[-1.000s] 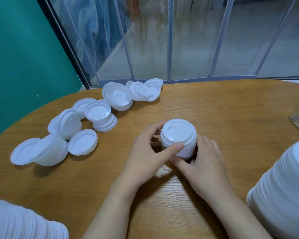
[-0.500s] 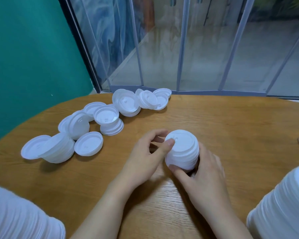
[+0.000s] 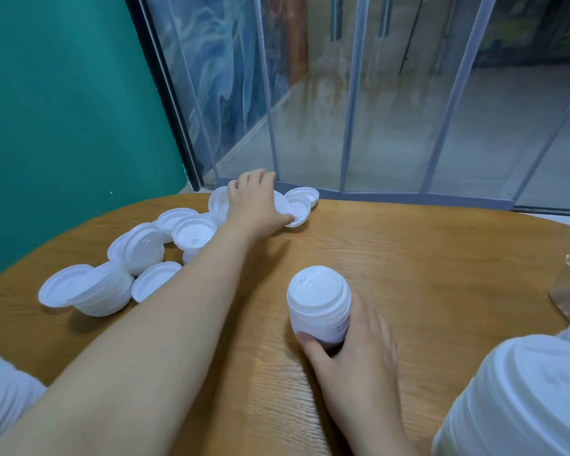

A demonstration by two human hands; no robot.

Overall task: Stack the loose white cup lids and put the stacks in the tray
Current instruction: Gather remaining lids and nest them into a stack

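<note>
Right hand (image 3: pixel 356 350) grips short white lid stack (image 3: pixel 318 309), upright, ribbed, near centre of wooden desk (image 3: pixel 425 274). Left hand (image 3: pixel 255 200) reaches far, fingers curled over loose lids (image 3: pixel 298 205) at far-left edge.

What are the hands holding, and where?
Right hand grips the lid stack low on its side. Left hand rests on far lids; grip unclear.

White lids (image 3: pixel 193 230); wood-grain tan table (image 3: pixel 441 274); teal wall (image 3: pixel 63 110).
</note>
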